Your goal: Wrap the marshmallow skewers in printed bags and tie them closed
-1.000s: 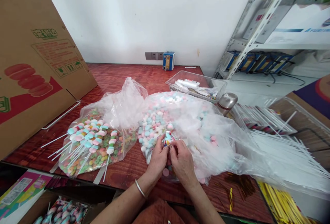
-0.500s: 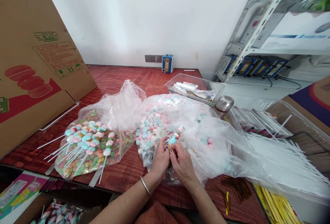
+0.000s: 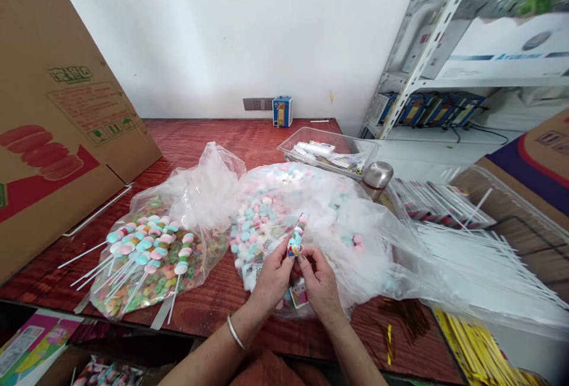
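Between my hands is a marshmallow skewer (image 3: 297, 236) in pastel colours, tilted upright, with a small colourful printed piece at its lower end. My left hand (image 3: 272, 273) pinches it from the left, thumb near that lower end. From the right, my right hand (image 3: 320, 282) closes thumb and fingers on the same end; the exact grip is partly hidden. Beneath both hands lies a clear bag of marshmallows (image 3: 255, 220). To the left, several finished-looking marshmallow skewers (image 3: 149, 241) on white sticks rest on a bag of ring-shaped gummies (image 3: 166, 282).
A cardboard box (image 3: 66, 113) stands at left. Behind the marshmallow bag are a clear plastic tray (image 3: 329, 146) and a steel flask (image 3: 377, 179). White sticks (image 3: 480, 267) fill the right side, with yellow twist ties (image 3: 471, 344) below. An open box of wrapped skewers (image 3: 106, 371) sits under the table edge.
The camera view has shifted slightly. The skewer has turned so its printed lower end shows more, and my right fingers have spread a little away from my left hand.
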Tool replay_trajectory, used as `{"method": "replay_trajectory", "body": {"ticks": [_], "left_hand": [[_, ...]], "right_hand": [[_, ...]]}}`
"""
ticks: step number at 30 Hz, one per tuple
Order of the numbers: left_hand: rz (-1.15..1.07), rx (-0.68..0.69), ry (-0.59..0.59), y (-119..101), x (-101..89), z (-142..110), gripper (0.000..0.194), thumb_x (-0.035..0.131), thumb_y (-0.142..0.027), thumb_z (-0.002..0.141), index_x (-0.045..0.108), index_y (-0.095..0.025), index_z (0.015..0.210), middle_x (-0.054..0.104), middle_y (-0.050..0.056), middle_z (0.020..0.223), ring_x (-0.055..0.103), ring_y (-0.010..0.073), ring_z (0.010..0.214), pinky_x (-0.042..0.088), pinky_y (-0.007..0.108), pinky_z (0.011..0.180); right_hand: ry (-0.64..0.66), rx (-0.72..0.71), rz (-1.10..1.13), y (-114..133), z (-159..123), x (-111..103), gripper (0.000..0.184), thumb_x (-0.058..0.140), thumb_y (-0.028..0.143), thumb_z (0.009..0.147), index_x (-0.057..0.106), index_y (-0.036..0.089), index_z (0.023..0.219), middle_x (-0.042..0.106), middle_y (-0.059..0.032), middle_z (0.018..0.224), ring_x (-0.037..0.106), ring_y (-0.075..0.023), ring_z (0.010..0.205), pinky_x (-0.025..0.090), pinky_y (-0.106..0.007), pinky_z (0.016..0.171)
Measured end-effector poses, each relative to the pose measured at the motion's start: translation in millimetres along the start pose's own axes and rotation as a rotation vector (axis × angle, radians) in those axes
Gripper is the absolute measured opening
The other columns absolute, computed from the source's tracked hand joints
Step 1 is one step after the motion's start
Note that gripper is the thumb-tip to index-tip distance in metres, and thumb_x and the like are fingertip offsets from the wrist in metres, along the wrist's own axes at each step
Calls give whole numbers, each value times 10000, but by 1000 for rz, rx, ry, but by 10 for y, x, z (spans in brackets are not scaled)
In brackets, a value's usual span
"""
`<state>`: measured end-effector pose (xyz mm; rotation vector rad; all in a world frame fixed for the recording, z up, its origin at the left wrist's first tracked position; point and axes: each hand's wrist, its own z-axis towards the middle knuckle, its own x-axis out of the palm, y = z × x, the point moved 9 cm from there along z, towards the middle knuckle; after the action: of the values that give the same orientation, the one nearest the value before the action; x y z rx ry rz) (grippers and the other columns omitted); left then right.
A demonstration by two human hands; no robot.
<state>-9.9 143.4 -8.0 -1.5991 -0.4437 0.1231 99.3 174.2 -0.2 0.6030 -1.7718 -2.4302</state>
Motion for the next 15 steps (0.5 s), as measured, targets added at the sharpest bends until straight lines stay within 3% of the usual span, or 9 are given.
{"method": "replay_trajectory", "body": {"ticks": [3, 7, 11, 15], "left_hand": [[59, 4, -86, 14, -66, -1, 435, 581, -168, 792, 659, -233, 1215, 670, 56, 1248, 580, 221, 1173, 387, 337, 1054], [-28, -75, -196, 188, -116, -2, 403, 549, -133, 760, 602, -202, 1154, 701, 53, 1018, 637, 189, 923, 477, 299, 845], [-70, -116, -179, 247, -78, -5, 258, 603, -198, 760, 592, -193, 1018, 665, 18, 849, 604, 158, 751, 452, 251, 674], [23, -41, -134, 115, -71, -43, 320, 642, -221, 762, 555, -212, 1070, 671, 41, 974, 625, 160, 754, 463, 264, 676]], "right_hand": [[16, -46, -22, 88, -26, 31, 135, 466, 265, 937, 571, 213, 870, 590, -19, 838, 558, -183, 781, 445, -293, 720], [35, -102, -32, 181, -64, 84, 121, 492, 240, 905, 586, 225, 830, 589, -27, 849, 534, -202, 819, 418, -320, 760], [-10, -68, 23, 97, -69, 51, 124, 479, 269, 922, 579, 221, 868, 605, -25, 853, 563, -189, 800, 459, -310, 743], [-78, 26, 118, -107, -78, 19, 134, 444, 288, 948, 551, 210, 927, 649, -31, 871, 623, -178, 799, 526, -300, 734]]}}
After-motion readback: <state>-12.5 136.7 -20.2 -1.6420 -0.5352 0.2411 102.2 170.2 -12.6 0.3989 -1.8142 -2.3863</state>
